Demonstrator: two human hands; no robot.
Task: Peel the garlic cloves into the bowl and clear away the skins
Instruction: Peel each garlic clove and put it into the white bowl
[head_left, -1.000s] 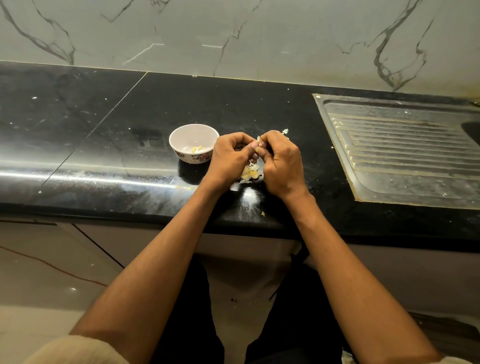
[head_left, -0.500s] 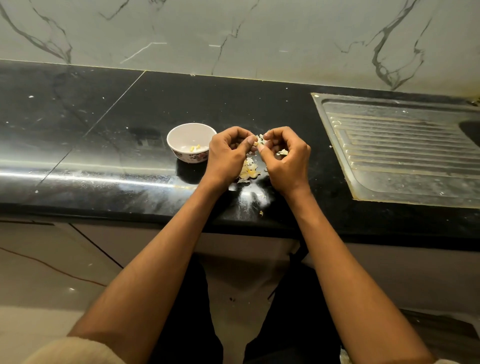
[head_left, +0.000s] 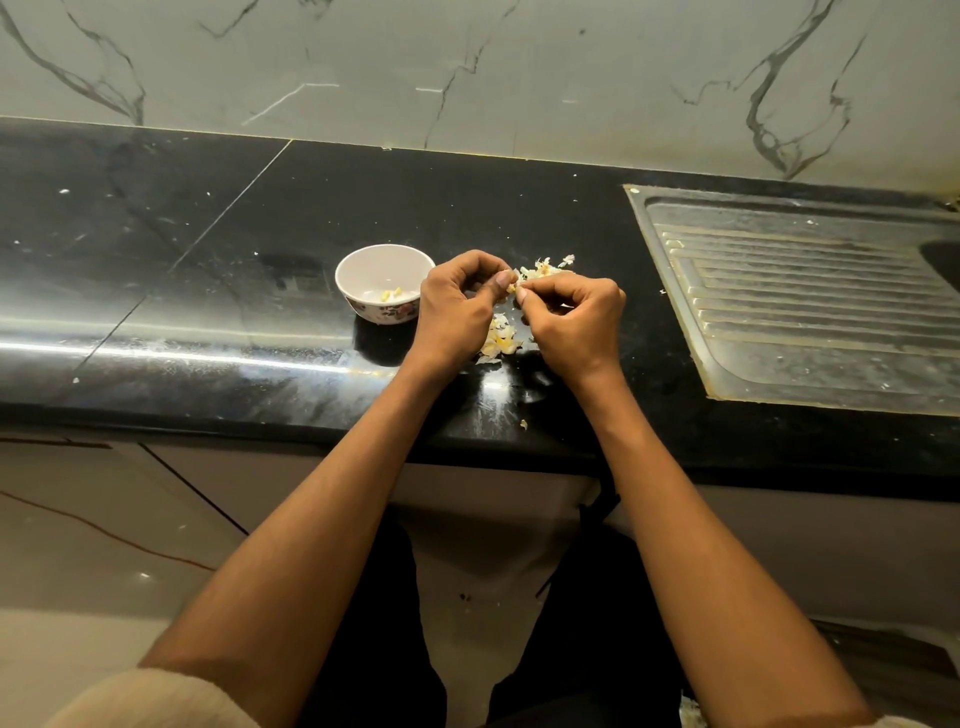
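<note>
Both hands meet over the middle of the black tabletop (head_left: 208, 249), and the left hand (head_left: 457, 306) and right hand (head_left: 571, 322) pinch one small garlic clove (head_left: 513, 287) with curled fingers. The bowl (head_left: 384, 283) sits just left of the hands, and skins (head_left: 500, 340) lie under them, nearer the front edge. There is open room toward the left edge, and the metal drainboard (head_left: 810, 306) fills the right end.

bowl (head_left: 363, 270): white, your flowered band near its base
skins (head_left: 500, 340): pale yellow-white before you
bench (head_left: 208, 270): glossy black
wall (head_left: 467, 67): grey-veined marble
</note>
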